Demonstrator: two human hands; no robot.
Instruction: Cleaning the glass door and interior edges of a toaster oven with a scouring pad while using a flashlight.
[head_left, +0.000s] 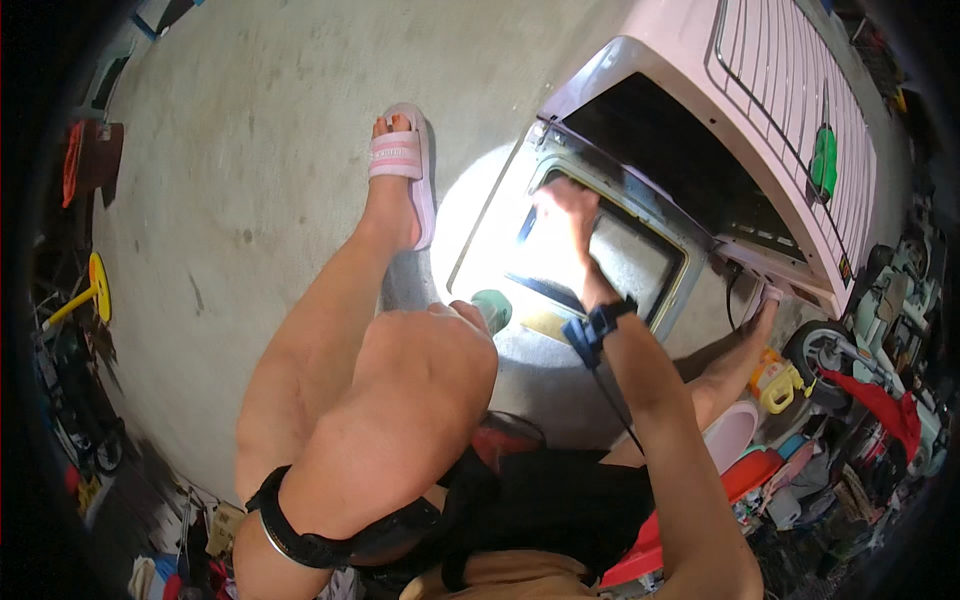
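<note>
A pink oven (697, 67) stands on the floor to the right, its hinged door (487, 232) lowered and its cavity dark. The door has a dark-edged rectangular window (634, 259), and glare washes out part of its surface. My right hand (566, 206) is over the door near the window's edge, blurred and overexposed; whether its fingers grip anything cannot be told. A dark device is strapped to that wrist. My left hand (465, 319) is closed around a pale green cylinder (493, 309), seemingly a flashlight, close to a bright circle of light on the door and floor.
A wire rack (780, 112) lies on the oven, with a green-handled screwdriver (824, 161) on it. A black cable (731, 300) hangs by the oven. At right are a yellow jug (776, 381), a wheeled vehicle (825, 360) and a pink basin (731, 435). My pink slipper (397, 154) rests on concrete.
</note>
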